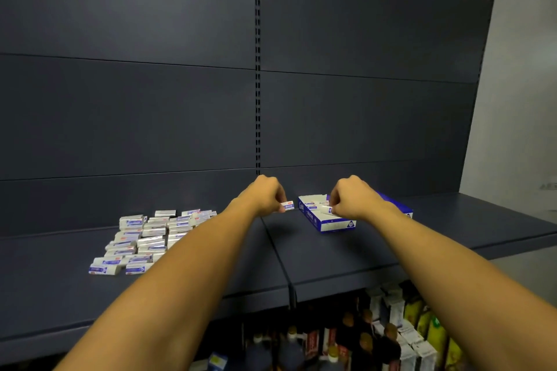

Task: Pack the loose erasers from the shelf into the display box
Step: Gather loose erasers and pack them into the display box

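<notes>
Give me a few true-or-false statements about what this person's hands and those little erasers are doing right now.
1. The left hand pinches an eraser. True.
2. The display box sits left of the loose erasers. False: it sits to their right.
3. The right hand is at the display box, its fingers curled on an eraser there. True.
4. The loose erasers are stacked in a tall tower. False: they lie spread out on the shelf.
5. The display box is red. False: it is blue and white.
</notes>
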A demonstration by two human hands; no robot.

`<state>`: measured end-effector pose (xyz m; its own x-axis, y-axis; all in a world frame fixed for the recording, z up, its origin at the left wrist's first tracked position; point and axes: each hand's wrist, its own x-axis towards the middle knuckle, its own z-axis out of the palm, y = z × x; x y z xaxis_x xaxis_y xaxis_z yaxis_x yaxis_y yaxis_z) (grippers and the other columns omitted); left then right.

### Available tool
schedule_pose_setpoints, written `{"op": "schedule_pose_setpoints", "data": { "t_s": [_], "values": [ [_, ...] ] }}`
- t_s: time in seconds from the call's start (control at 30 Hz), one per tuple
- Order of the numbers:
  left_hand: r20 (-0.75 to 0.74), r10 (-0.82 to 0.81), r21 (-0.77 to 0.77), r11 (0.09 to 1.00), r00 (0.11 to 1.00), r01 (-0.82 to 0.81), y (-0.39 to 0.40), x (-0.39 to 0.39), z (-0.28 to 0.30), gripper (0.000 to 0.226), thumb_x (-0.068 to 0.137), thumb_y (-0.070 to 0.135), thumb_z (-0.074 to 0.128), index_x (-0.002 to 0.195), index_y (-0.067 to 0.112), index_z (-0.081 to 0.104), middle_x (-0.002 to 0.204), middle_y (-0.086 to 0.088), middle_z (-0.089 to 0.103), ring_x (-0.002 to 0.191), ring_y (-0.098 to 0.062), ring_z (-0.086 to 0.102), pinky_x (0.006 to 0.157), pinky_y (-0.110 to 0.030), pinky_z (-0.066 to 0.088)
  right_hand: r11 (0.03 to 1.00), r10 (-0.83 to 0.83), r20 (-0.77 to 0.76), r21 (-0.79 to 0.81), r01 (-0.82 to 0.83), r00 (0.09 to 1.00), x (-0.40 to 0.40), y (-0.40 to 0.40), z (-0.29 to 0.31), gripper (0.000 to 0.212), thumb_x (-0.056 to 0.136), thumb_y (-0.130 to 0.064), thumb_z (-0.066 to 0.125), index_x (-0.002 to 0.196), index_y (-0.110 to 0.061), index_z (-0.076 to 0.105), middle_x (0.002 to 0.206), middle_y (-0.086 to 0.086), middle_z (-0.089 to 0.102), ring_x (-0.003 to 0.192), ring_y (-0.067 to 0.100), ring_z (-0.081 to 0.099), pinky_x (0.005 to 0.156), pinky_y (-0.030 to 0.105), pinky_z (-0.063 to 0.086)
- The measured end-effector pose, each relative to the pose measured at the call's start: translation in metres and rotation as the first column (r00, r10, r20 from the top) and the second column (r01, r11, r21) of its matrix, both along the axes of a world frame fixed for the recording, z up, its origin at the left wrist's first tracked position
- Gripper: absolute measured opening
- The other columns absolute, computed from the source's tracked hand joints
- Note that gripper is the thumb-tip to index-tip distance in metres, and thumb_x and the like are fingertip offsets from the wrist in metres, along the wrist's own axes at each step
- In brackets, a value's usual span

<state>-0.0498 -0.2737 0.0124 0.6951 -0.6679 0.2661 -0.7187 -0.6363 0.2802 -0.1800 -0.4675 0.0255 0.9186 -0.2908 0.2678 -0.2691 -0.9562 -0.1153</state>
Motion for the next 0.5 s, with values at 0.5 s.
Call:
{"op": "schedule_pose_setpoints", "data": {
  "t_s": [0.5],
  "values": [
    [0.021, 0.022, 0.014, 1.0, 1.0, -0.023, -0.071, 0.025, -0.003, 0.02, 0.09, 0.021, 0.075, 0.106, 0.01, 0.077, 0.106, -0.006, 0.074, 0.095, -0.02, 0.068, 0.091, -0.042, 0.058, 0.999, 0.033, 0.035, 0.018, -0.033, 0.999, 0.032, -0.079, -0.003, 0.013, 0.09, -0.018, 0.069, 0.1, -0.019, 0.076, 0.105, 0.003, 0.073, 0.094, 0.02, 0.067, 0.079, 0.034, 0.06]
  ]
}}
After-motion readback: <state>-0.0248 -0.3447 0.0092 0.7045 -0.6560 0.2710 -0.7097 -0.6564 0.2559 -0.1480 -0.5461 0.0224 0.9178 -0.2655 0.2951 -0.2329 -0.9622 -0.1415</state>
